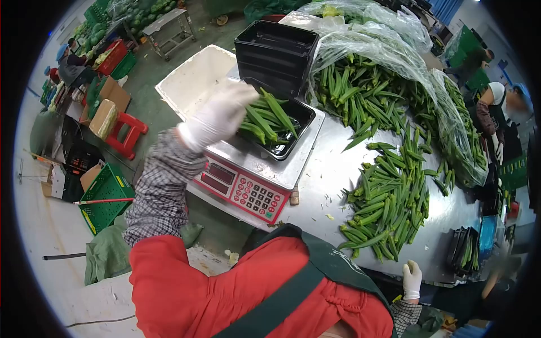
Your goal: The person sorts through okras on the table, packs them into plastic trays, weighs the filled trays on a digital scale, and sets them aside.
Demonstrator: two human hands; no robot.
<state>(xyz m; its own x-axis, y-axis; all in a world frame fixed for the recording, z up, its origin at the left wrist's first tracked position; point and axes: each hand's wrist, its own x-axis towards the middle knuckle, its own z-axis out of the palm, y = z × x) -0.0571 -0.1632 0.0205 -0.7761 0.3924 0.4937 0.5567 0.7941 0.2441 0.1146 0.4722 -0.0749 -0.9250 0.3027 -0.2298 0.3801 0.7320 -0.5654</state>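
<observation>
My left hand (220, 112), in a white glove, is over the left side of a black tray (304, 121) holding green okra (270, 118). Motion blurs its fingers, so its grip is unclear. The tray rests on the metal plate of a red-and-white scale (239, 186). At the table's near edge, my right hand (412, 280), also gloved, has its fingers loosely apart and nothing visible in them. A loose pile of okra (386, 203) lies between that hand and a larger heap (360, 90) in clear plastic.
Stacked black trays (276, 53) stand behind the filled tray, beside a white foam box (191, 73). More black trays (465, 250) sit at the right table edge. A red stool (127, 132) and a green crate (107, 197) are on the left. Other people (501, 121) are at both sides.
</observation>
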